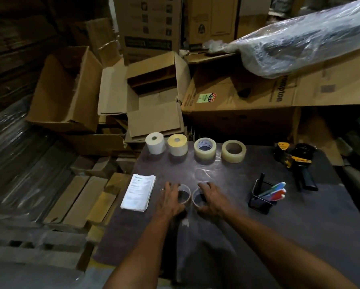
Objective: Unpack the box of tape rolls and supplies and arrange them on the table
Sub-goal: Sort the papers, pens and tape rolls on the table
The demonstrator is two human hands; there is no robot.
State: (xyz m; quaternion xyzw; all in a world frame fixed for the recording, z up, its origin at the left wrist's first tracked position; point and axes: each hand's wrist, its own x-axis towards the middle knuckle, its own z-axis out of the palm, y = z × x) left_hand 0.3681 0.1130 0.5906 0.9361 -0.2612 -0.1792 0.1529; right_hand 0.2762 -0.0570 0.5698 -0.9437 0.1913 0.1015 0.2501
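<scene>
Two clear tape rolls lie flat side by side at the middle of the dark table [248,236]. My left hand [169,200] grips the left roll [184,195] from its left side. My right hand [213,201] grips the right roll [197,198] from its right side. Along the table's far edge stand a white roll [155,142], a yellowish roll [177,144], a clear roll with a printed core [205,150] and a clear roll with a brown core [234,151]. The open cardboard box [154,94] sits behind the table.
A stack of printed papers [138,191] lies at the table's left. A black holder with coloured markers [265,195] stands right of my hands. A black and yellow tape dispenser [295,161] lies at far right. Cardboard boxes and a plastic-wrapped bundle [310,38] crowd behind.
</scene>
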